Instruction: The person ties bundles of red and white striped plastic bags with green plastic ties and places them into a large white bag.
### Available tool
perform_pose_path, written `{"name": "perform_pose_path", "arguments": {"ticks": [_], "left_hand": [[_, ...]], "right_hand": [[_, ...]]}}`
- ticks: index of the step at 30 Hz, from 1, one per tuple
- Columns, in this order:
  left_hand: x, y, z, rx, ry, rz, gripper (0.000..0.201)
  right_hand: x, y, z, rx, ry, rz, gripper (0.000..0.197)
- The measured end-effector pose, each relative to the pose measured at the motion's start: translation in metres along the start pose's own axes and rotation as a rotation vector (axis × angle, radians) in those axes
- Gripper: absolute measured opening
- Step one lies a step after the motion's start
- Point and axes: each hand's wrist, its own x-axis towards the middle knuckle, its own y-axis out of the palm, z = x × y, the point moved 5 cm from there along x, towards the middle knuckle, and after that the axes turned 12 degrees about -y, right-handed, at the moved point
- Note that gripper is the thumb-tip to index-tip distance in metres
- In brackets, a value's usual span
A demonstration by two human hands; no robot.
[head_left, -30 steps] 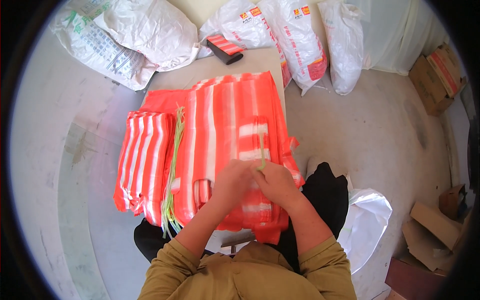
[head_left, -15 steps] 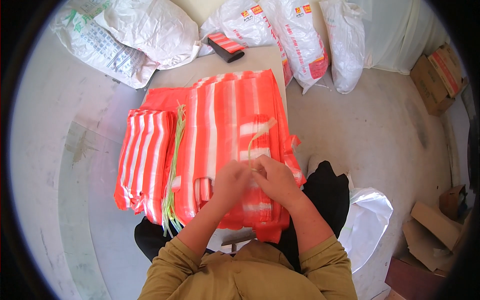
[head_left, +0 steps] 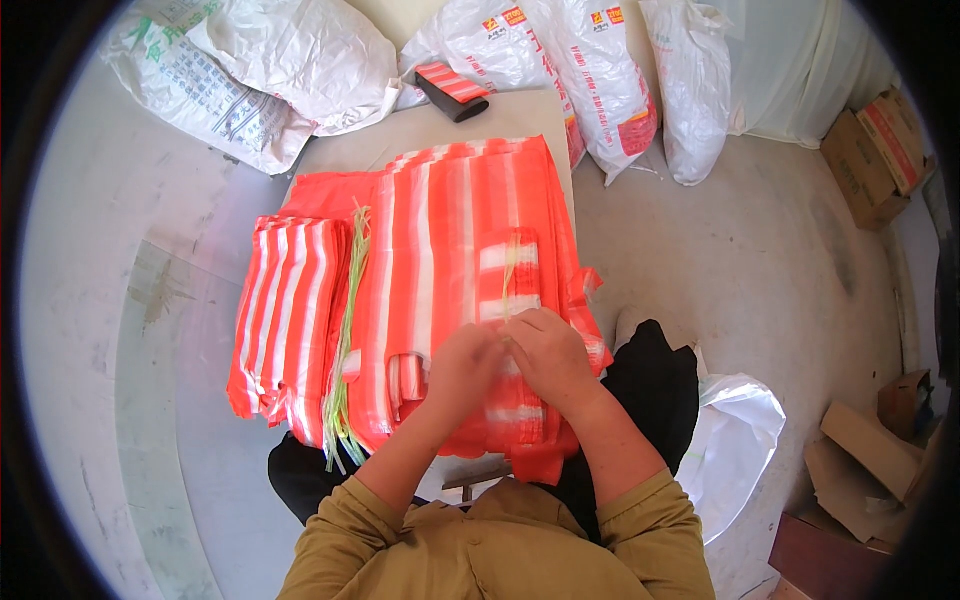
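Note:
A folded bundle of red-and-white striped plastic bags (head_left: pixel 513 400) lies on a wide stack of the same bags (head_left: pixel 420 220). A thin yellow-green tie strip (head_left: pixel 511 265) runs along this bundle, its far end up. Both hands meet over the bundle's middle. My left hand (head_left: pixel 466 362), somewhat blurred, is closed with its fingertips at the strip. My right hand (head_left: pixel 550 358) pinches the strip with thumb and curled fingers. Its knuckles partly hide the strip and any loop around the bundle.
Left of the stack lie several loose green strips (head_left: pixel 347 350) and another pile of striped bags (head_left: pixel 290 310). A dark roll with a striped piece (head_left: pixel 455 92) sits at the table's far edge. Full white sacks (head_left: pixel 300 60) stand behind; cardboard boxes (head_left: pixel 870 165) are at right.
The strip's free end has dropped from a raised curve to lie nearly straight along the bundle. Both hands stay at almost the same place, with the fingers slightly shifted.

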Motion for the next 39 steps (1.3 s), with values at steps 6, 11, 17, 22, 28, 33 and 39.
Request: {"name": "perform_pose_path", "arguments": {"ticks": [6, 11, 17, 22, 28, 33, 39], "left_hand": [[-0.002, 0.003, 0.004, -0.002, -0.039, -0.004, 0.013], [-0.003, 0.002, -0.004, 0.047, 0.095, -0.058, 0.007], [-0.001, 0.004, 0.008, -0.099, -0.078, -0.034, 0.011], [0.002, 0.003, 0.003, -0.085, -0.120, 0.002, 0.011], [0.003, -0.001, 0.008, 0.013, -0.121, -0.040, 0.010], [0.015, -0.015, 0.007, 0.356, -0.013, -0.198, 0.008], [-0.002, -0.033, -0.007, 0.082, -0.029, -0.383, 0.016]], "right_hand": [[-0.003, 0.004, -0.005, 0.027, 0.010, -0.021, 0.009], [-0.004, 0.002, -0.004, 0.021, 0.015, -0.011, 0.012], [-0.003, 0.003, -0.007, 0.378, 0.354, 0.078, 0.017], [-0.006, 0.006, -0.011, 0.410, 0.253, 0.067, 0.015], [-0.004, -0.003, -0.003, 0.243, 0.129, 0.077, 0.009], [-0.012, -0.017, -0.006, 0.178, 0.025, 0.237, 0.013], [-0.027, -0.033, -0.025, 0.171, 0.470, 0.045, 0.029]]}}
